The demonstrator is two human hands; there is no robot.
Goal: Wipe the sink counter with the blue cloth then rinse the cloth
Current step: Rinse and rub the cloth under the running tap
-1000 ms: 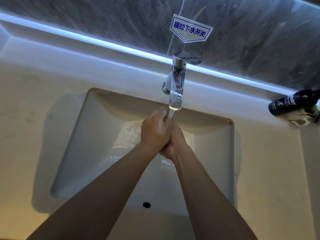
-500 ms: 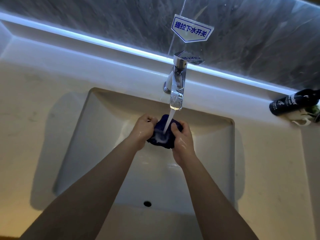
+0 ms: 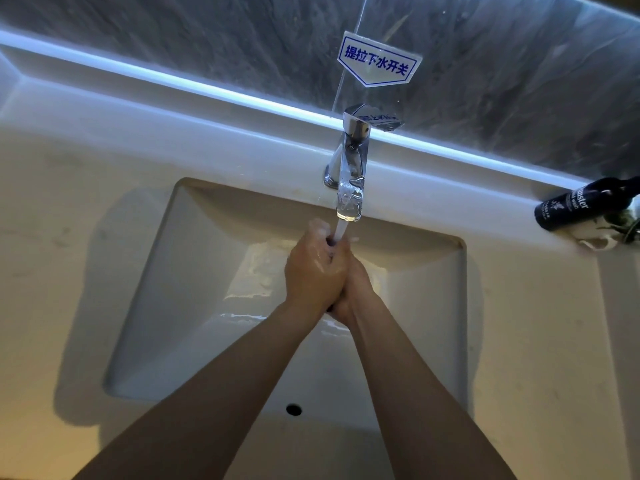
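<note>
My left hand (image 3: 313,271) and my right hand (image 3: 356,289) are pressed together over the white sink basin (image 3: 180,289), under the running water. The blue cloth (image 3: 329,242) is squeezed between them; only a sliver of dark blue shows at the top of my fists, where the stream lands. The chrome faucet (image 3: 350,168) stands just behind my hands, and water (image 3: 341,230) falls from its spout onto them. Wet patches shine on the basin floor to the left of my hands. The pale sink counter (image 3: 69,220) surrounds the basin.
A dark bottle (image 3: 581,206) lies on its side at the counter's right back edge, beside a small white item (image 3: 595,239). A blue-lettered sign (image 3: 377,64) sticks to the mirror above the faucet. The overflow hole (image 3: 293,409) is in the basin's near wall.
Half a second ago my hands were apart with the blue cloth open under the stream. Now they have closed together around it, hiding nearly all of the cloth.
</note>
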